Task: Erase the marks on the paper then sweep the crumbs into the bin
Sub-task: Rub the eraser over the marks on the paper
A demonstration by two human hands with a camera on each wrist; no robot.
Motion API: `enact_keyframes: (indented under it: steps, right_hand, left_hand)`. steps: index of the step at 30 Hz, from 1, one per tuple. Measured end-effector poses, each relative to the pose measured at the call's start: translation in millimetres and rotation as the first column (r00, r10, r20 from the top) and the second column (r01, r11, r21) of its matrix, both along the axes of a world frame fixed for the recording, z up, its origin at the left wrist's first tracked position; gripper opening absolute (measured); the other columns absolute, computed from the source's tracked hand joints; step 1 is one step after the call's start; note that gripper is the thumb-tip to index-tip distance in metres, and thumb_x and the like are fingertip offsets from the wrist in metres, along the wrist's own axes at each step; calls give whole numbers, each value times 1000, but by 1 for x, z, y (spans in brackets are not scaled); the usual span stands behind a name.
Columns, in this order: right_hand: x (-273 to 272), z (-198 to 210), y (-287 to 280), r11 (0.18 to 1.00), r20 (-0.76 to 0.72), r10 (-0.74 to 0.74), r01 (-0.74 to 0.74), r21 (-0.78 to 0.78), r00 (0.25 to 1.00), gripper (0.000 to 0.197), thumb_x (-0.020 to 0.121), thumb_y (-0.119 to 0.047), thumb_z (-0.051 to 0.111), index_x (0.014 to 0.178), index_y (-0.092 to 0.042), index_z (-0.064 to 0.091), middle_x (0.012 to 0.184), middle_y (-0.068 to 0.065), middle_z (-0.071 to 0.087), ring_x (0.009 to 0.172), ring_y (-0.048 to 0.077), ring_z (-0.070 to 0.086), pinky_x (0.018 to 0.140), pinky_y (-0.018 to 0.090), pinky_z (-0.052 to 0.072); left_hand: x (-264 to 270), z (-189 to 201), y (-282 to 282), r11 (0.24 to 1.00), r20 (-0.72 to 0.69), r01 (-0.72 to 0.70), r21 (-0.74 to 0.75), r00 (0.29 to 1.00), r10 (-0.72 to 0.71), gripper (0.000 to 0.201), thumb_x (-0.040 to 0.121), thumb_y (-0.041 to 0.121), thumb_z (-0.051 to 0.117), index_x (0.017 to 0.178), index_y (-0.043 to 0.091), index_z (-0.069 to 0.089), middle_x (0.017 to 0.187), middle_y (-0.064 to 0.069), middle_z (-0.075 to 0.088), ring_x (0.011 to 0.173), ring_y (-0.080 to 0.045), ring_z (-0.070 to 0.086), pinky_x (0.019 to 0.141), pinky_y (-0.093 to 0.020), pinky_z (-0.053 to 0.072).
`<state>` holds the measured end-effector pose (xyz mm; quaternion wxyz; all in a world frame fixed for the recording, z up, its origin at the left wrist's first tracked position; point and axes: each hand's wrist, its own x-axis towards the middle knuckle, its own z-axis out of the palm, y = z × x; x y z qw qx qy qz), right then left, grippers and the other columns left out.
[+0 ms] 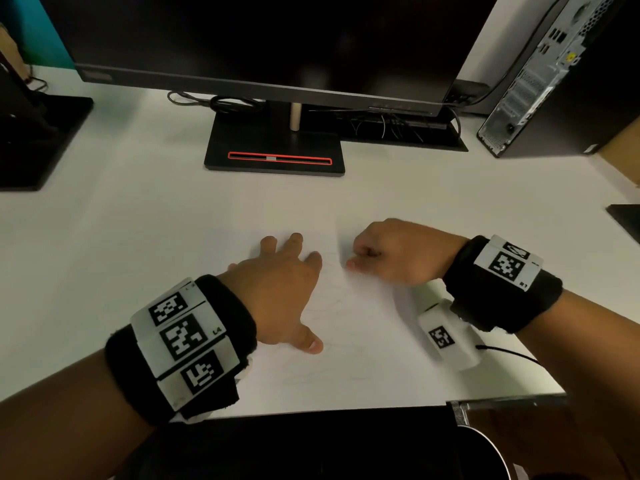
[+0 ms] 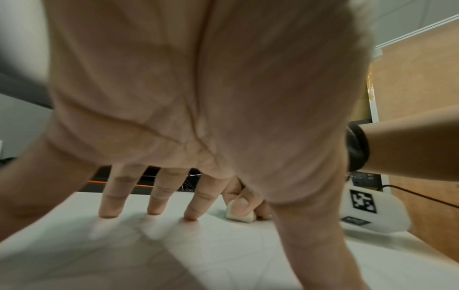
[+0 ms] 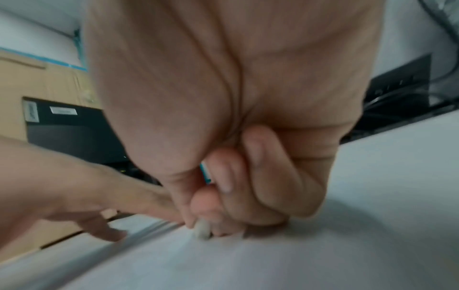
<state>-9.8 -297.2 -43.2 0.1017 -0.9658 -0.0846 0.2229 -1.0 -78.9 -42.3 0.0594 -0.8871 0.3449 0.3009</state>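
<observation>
A white sheet of paper (image 1: 363,327) with faint pencil scribbles lies near the desk's front edge. My left hand (image 1: 287,285) is spread flat on the sheet's left part, fingertips (image 2: 191,216) and thumb pressing it down. My right hand (image 1: 388,251) is curled into a fist at the sheet's upper right and pinches a small white eraser (image 2: 239,214), whose lower end (image 3: 202,231) touches the paper. In the head view the eraser is hidden under the fist. A dark round bin rim (image 1: 485,441) shows below the desk's front edge at lower right.
A monitor on a black stand (image 1: 275,154) sits behind the paper. A computer tower (image 1: 540,81) stands at the back right, another black base (image 1: 38,133) at the left. Cables (image 1: 221,102) lie behind the stand. White desk (image 1: 138,237) surrounds the sheet.
</observation>
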Motion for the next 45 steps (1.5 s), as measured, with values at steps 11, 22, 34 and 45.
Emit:
enact_keyframes:
  steps: [11, 22, 34, 45]
  right_hand:
    - [7, 3, 8, 1000, -22, -8, 8, -6, 1000, 47, 104, -41, 51, 66, -13, 46, 64, -1, 47, 60, 16, 42, 57, 29, 33]
    - [16, 6, 5, 994, 22, -106, 106, -5, 994, 48, 104, -38, 51, 64, -12, 46, 66, 3, 50, 63, 20, 47, 56, 30, 34]
    - [9, 2, 23, 1000, -6, -13, 13, -3, 1000, 50, 104, -39, 51, 61, -14, 45, 61, -1, 47, 57, 15, 43, 56, 28, 33]
    - [6, 2, 12, 999, -20, -51, 52, 10, 998, 49, 104, -41, 51, 63, -14, 45, 62, -1, 47, 57, 15, 42, 59, 29, 34]
  left_hand:
    - [0, 1, -2, 1000, -15, -4, 19, 1000, 5, 114, 73, 68, 73, 156, 21, 10, 164, -5, -10, 149, -36, 2, 107, -56, 41]
    - [0, 2, -3, 1000, -21, -2, 30, 1000, 3, 116, 73, 69, 72, 157, 21, 7, 164, -4, -13, 150, -36, -1, 108, -57, 40]
    - [1, 0, -3, 999, -14, -1, 35, 1000, 1, 114, 73, 69, 72, 156, 21, 11, 164, -4, -11, 149, -37, 1, 108, -56, 40]
    - [1, 1, -2, 1000, -17, 1, 29, 1000, 0, 115, 73, 69, 72, 157, 21, 8, 164, -4, -12, 149, -38, -1, 108, -57, 39]
